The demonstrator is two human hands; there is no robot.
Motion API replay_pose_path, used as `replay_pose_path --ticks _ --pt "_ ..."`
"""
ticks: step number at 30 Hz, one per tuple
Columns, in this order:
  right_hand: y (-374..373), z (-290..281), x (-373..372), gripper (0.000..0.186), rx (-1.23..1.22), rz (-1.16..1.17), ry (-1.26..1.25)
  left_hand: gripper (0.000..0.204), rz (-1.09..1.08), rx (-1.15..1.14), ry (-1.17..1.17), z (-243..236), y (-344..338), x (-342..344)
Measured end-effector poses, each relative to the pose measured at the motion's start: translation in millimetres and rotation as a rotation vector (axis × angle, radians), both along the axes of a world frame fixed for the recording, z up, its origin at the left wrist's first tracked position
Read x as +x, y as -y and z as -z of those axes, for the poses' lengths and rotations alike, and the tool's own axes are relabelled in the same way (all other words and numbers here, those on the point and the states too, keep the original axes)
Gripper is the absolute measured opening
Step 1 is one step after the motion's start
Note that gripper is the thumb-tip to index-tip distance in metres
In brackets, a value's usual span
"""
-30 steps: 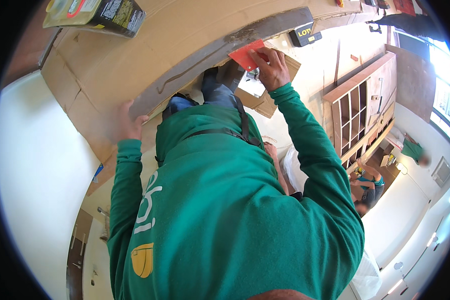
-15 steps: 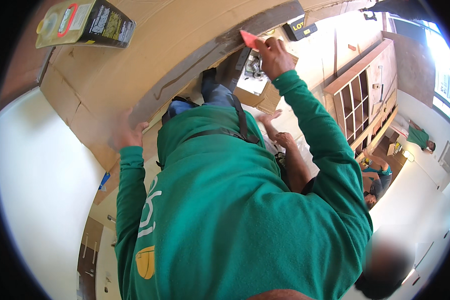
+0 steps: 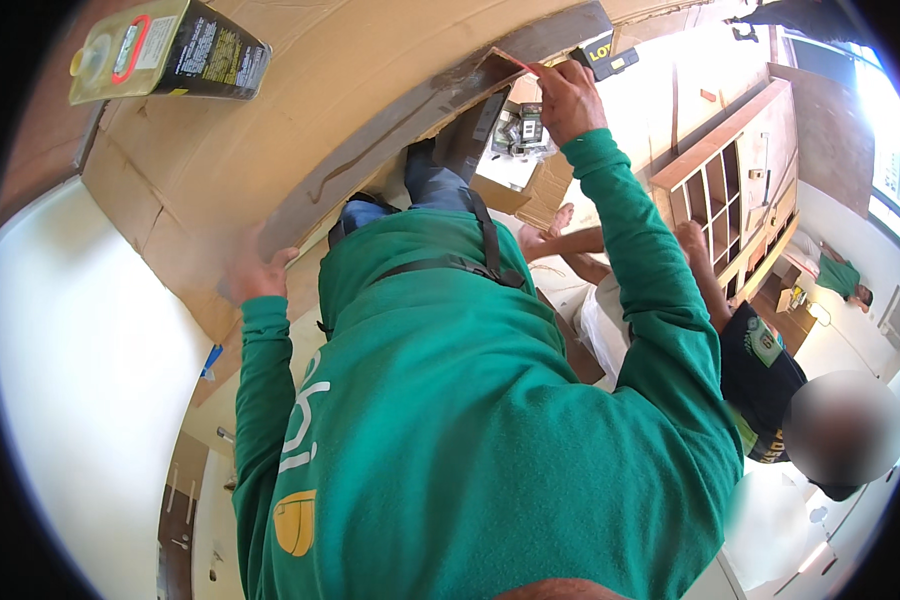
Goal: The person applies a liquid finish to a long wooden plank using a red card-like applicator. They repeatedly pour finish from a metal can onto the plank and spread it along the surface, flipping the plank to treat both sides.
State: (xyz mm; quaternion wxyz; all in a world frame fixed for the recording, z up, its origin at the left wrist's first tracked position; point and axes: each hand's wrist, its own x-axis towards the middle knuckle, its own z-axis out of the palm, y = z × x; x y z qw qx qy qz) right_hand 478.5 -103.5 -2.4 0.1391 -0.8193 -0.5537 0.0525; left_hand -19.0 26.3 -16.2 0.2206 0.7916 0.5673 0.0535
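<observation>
My right hand (image 3: pixel 570 102) pinches a thin red spreader (image 3: pixel 513 60) at the far end of a grey strip (image 3: pixel 390 125) along the edge of the work surface. Seen nearly edge-on, the spreader is at the strip, its fingers-side end hidden in my grip. A brown, wet-looking smear (image 3: pixel 342 172) runs over the grey strip. My left hand (image 3: pixel 258 268) is by the near end of the strip, against the brown cardboard-like surface (image 3: pixel 200 170). Its thumb stands apart from the fingers, which are blurred; it holds nothing visible.
A metal can (image 3: pixel 175 50) with a yellow cap stands on the surface at far left. Beyond the strip are an open cardboard box (image 3: pixel 545 190) with small packaged parts and a black case (image 3: pixel 607 58). A co-worker (image 3: pixel 760 380) is close at right, near a wooden shelf unit (image 3: pixel 730 185).
My right hand has shifted slightly right, turning the spreader from face-on to nearly edge-on. My left hand stays put. The co-worker at right has moved and now shows more fully.
</observation>
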Motion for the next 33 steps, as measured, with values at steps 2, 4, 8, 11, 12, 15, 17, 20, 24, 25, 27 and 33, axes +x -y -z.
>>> replay_pose_path --ticks 2,4,8,11,12,15,17,20,24,25,27,33 --pt "-7 4 -8 0.037 -0.052 0.022 0.000 0.071 0.012 0.021 -0.017 1 -1 -1" --pt "-17 4 -20 0.030 -0.097 0.064 0.000 0.071 -0.001 0.022 -0.021 4 0 -4" --pt "-29 2 -34 0.027 -0.054 -0.045 -0.020 0.071 -0.007 0.015 0.025 6 0 -9" --pt "-30 2 -49 0.029 -0.070 -0.127 -0.022 0.072 -0.010 0.022 0.033 5 2 -7" --pt "-31 0 -56 0.030 -0.075 -0.130 -0.033 0.072 -0.008 0.022 0.037 6 2 -7" --pt "-36 -10 -85 0.022 -0.126 -0.120 -0.125 0.072 -0.003 0.023 0.045 6 1 -7" --pt "-36 -12 -101 0.024 -0.132 -0.163 -0.145 0.072 -0.002 0.023 0.048 4 1 -7" --pt "-38 -14 -123 0.029 -0.191 -0.219 -0.163 0.071 0.016 0.059 0.073 11 1 -12" --pt "-33 -8 -132 0.036 -0.019 -0.278 -0.163 0.069 0.058 0.052 0.102 9 0 -13" --pt "-30 -9 -130 0.039 0.048 -0.275 -0.167 0.070 0.054 0.064 0.104 13 0 -15" --pt "-23 -17 -119 0.045 0.141 -0.243 -0.116 0.072 0.040 0.068 0.096 16 1 -17" --pt "-13 -20 -104 0.051 0.200 -0.209 0.042 0.071 0.018 0.017 0.049 5 0 -16"
